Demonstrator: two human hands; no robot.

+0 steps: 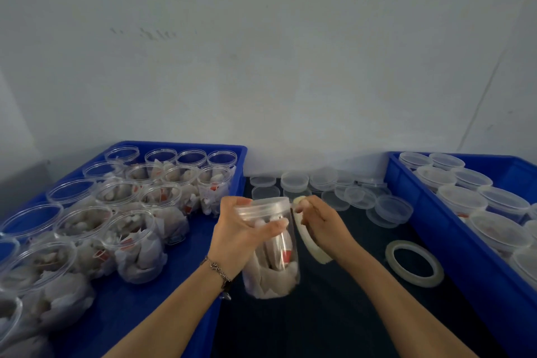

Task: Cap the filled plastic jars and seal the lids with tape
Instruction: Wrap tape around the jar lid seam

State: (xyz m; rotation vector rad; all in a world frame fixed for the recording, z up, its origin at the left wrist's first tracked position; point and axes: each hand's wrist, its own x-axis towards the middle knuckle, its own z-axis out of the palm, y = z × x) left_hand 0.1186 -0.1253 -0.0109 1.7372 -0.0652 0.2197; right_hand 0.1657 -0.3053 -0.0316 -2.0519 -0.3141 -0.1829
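Head camera view, looking down at a dark table (334, 314) set against a pale wall. At the centre, the left hand (241, 229) wraps its fingers and thumb around the upper part of a clear plastic jar (271, 253), holding it lifted and tilted above the table. A clear lid (264, 204) is already on the jar; inside are crumpled white sachets with a touch of red. The right hand (319, 221) grips a roll of translucent tape (309, 237) just beside the jar, its thumb and fingers pinched at the roll's top right against the lid's edge. It appears to be laying tape along the seam of lid and jar, with the left hand placed to steady and turn the jar as the tape goes round.

A second tape roll (414, 263), a flat pale ring, lies on the table towards the right edge. Loose shallow round lids (360, 196), clear and glossy, are scattered along the table's far edge. A blue plastic crate (128, 308) at the left edge holds many open jars (87, 227), smooth-walled, cylindrical and filled with the same white sachets, waiting for lids. Another blue crate (453, 229) at the right edge holds capped jars (470, 200) packed close together, most likely finished.
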